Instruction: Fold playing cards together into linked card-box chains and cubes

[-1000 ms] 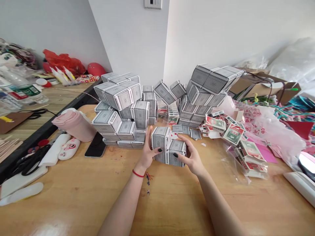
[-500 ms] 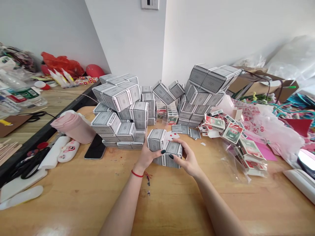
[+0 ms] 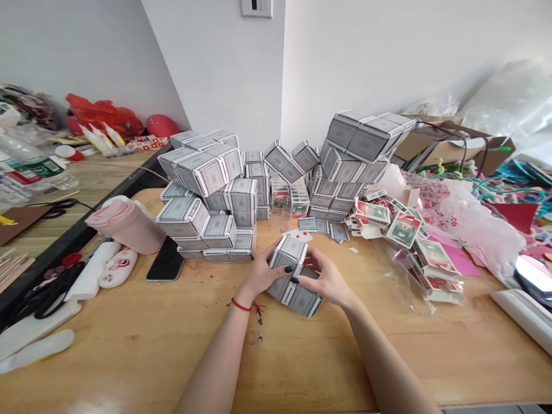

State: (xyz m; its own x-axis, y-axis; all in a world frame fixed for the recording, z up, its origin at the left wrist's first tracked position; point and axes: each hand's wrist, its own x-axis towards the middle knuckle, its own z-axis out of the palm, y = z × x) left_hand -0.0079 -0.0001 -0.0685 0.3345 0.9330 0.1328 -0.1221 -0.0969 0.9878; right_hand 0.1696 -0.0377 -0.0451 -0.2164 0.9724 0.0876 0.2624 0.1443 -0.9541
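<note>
Between both hands is a block of joined cubes made from folded playing cards with grey-and-white patterned backs. My left hand grips its left side, thumb across the front. On the right side, my right hand is closed on it, thumb pressed to the face and fingers behind, partly hidden. The block is tilted, its right end lower. Just behind lie a few loose cards, one showing red hearts. Similar card cubes form a tall stack at the left and another stack at the right.
A phone and a pink cup stand left of the stacks. Opened card boxes and plastic bags pile up at the right. Scissors lie at the far left. Two card packs stand between the stacks.
The card block has turned clockwise in my hands, its right end dropping toward me. Both hands still hold it, and the view has shifted slightly.
</note>
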